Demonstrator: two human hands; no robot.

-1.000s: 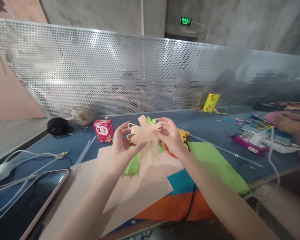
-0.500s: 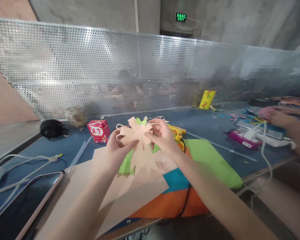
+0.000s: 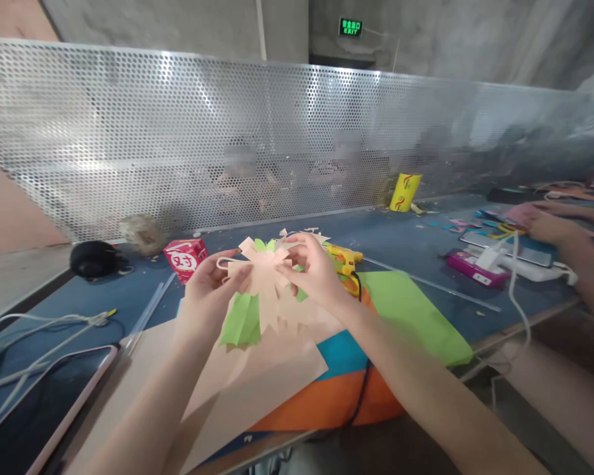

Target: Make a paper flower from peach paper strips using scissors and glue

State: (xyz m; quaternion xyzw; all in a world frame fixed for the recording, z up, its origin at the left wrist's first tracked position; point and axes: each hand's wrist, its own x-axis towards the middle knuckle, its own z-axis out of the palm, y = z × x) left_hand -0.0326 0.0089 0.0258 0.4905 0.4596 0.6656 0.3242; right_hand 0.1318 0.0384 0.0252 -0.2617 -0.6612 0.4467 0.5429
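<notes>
both hands hold a peach paper cutout (image 3: 263,272) in the air above the blue table (image 3: 416,241). the left hand (image 3: 205,295) pinches its left edge between thumb and fingers, and the right hand (image 3: 315,274) pinches its right side. a folded green paper (image 3: 240,320) hangs behind it. a yellow glue gun (image 3: 345,256) lies just beyond the right hand, and a red carton (image 3: 184,257) stands near the left

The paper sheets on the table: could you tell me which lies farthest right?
The green sheet; the peach sheet, teal sheet and orange sheet lie further left.
</notes>
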